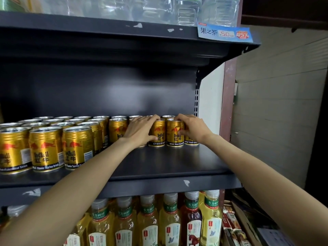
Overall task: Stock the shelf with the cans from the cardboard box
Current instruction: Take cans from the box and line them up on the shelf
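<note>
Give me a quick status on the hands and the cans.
Left hand and right hand each on upright gold cans at shelf back right. Front right bare. Nothing in the way.

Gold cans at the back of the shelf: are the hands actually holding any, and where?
Yes. The left hand wraps one gold can around its side; the right hand grips another gold can, fingers over its rim.

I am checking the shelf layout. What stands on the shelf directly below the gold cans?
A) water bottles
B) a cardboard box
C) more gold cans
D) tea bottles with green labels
D: under the gold cans, tea bottles with green labels stand in a row.
</note>
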Motion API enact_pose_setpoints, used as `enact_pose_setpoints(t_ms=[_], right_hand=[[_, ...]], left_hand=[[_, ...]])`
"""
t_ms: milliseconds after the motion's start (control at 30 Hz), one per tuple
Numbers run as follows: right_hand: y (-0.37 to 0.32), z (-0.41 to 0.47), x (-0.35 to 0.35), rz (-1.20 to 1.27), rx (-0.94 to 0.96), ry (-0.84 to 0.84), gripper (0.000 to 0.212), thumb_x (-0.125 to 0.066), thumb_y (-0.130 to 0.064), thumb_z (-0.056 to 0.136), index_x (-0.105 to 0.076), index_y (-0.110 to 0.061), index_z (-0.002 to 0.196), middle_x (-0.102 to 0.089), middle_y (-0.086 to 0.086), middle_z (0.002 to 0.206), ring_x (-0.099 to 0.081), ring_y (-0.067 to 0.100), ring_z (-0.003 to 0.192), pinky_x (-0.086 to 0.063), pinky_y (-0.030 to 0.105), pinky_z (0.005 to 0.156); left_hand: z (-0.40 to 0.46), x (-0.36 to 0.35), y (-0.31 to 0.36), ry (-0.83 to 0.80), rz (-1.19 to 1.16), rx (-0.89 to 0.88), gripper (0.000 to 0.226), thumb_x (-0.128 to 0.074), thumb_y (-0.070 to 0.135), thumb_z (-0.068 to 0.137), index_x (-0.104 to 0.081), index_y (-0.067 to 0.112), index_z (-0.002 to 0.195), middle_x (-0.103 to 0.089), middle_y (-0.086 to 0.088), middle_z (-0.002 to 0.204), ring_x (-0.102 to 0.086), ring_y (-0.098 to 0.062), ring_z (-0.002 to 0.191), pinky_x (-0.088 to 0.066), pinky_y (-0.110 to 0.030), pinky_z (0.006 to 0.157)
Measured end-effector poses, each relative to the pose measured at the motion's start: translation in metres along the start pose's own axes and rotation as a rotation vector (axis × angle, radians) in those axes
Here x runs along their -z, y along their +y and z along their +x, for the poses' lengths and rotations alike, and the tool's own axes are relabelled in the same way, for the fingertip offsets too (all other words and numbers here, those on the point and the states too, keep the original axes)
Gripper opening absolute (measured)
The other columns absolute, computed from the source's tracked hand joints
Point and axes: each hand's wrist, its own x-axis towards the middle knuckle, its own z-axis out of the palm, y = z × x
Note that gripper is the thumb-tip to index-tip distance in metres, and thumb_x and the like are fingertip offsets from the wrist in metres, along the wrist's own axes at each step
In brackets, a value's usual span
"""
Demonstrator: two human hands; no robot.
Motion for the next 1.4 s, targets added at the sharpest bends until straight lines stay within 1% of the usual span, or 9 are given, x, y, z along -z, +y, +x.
enact_pose_setpoints(t_ms=[200,467,600,700,767,867,1167,1267,1400], right_hand=[[0.001,0.005,-0.006,-0.025,-0.027,0.001,0.045,-0.065,-0.025,0.086,-0.045,-0.024,0.126,-0.058,0.003,0.13,-0.054,0.03,0.116,-0.044,0.048,0.097],[-0.002,0.006,-0.012,-0.08,-0.078,0.034,0.045,-0.062,-0.025,0.088,-0.043,-0.026,0.128,-0.055,0.003,0.133,-0.051,0.03,0.12,-0.035,0.052,0.102],[0.003,0.003,-0.007,0.035,-0.09,-0.013,0.048,-0.059,-0.028,0.089,-0.041,-0.026,0.134,-0.04,0.002,0.148,-0.025,0.024,0.142,-0.015,0.063,0.11],[0.001,-0.008,0.004,0.086,-0.08,0.08,0.048,-0.058,-0.024,0.091,-0.041,-0.023,0.136,-0.037,-0.001,0.15,-0.013,0.018,0.146,-0.008,0.062,0.112],[-0.007,-0.022,0.013,0.146,-0.039,0.176,0.042,-0.059,-0.022,0.09,-0.048,-0.02,0.131,-0.047,0.002,0.142,-0.029,0.023,0.14,-0.023,0.051,0.112],[-0.032,-0.057,0.02,0.259,0.041,0.341,0.028,-0.059,-0.025,0.09,-0.059,-0.017,0.117,-0.063,0.004,0.117,-0.052,0.025,0.113,-0.041,0.033,0.091],[-0.135,-0.204,-0.021,0.53,-0.003,0.673,0.018,-0.051,-0.024,0.094,-0.064,-0.013,0.1,-0.068,-0.001,0.078,-0.062,0.01,0.069,-0.051,0.027,0.059],[-0.161,-0.252,-0.055,0.578,-0.001,0.603,0.017,-0.052,-0.019,0.093,-0.065,-0.009,0.098,-0.068,0.0,0.077,-0.059,0.008,0.063,-0.047,0.021,0.056],[-0.183,-0.318,-0.112,0.665,-0.055,0.159,0.022,-0.05,-0.029,0.092,-0.063,-0.018,0.105,-0.067,-0.004,0.089,-0.063,0.01,0.073,-0.05,0.028,0.06]], left_hand=[[0.001,-0.005,-0.005,0.01,-0.007,-0.014,0.07,-0.075,0.04,0.074,-0.038,0.023,0.13,-0.052,-0.001,0.136,-0.048,-0.025,0.125,-0.032,-0.038,0.106],[0.001,-0.007,-0.002,0.002,0.034,0.011,0.071,-0.072,0.04,0.077,-0.034,0.022,0.135,-0.046,-0.003,0.142,-0.04,-0.023,0.133,-0.021,-0.038,0.113],[0.001,-0.003,0.005,-0.041,0.026,0.041,0.073,-0.066,0.041,0.083,-0.028,0.023,0.143,-0.035,-0.003,0.15,-0.027,-0.018,0.141,-0.009,-0.038,0.117],[-0.004,0.009,0.008,-0.018,-0.043,0.043,0.063,-0.061,0.041,0.087,-0.034,0.025,0.141,-0.039,-0.002,0.147,-0.03,-0.018,0.138,-0.02,-0.038,0.114],[-0.013,0.021,0.014,0.036,-0.119,0.035,0.049,-0.059,0.039,0.089,-0.044,0.026,0.133,-0.048,0.002,0.139,-0.038,-0.017,0.131,-0.031,-0.035,0.106],[-0.044,0.045,0.031,0.205,-0.264,0.008,0.026,-0.057,0.037,0.089,-0.059,0.03,0.114,-0.064,0.009,0.115,-0.052,-0.012,0.112,-0.04,-0.027,0.087],[-0.197,0.058,0.062,0.719,-0.503,-0.01,0.023,-0.049,0.02,0.093,-0.068,0.008,0.089,-0.062,0.007,0.076,-0.062,-0.014,0.069,-0.05,-0.031,0.06],[-0.255,0.035,0.067,0.673,-0.583,0.095,0.023,-0.048,0.017,0.092,-0.068,0.007,0.088,-0.061,0.008,0.076,-0.06,-0.008,0.07,-0.048,-0.023,0.064],[-0.354,-0.003,0.062,0.298,-0.686,0.297,0.021,-0.048,0.027,0.093,-0.064,0.016,0.1,-0.063,0.013,0.09,-0.06,-0.001,0.086,-0.045,-0.014,0.077]])
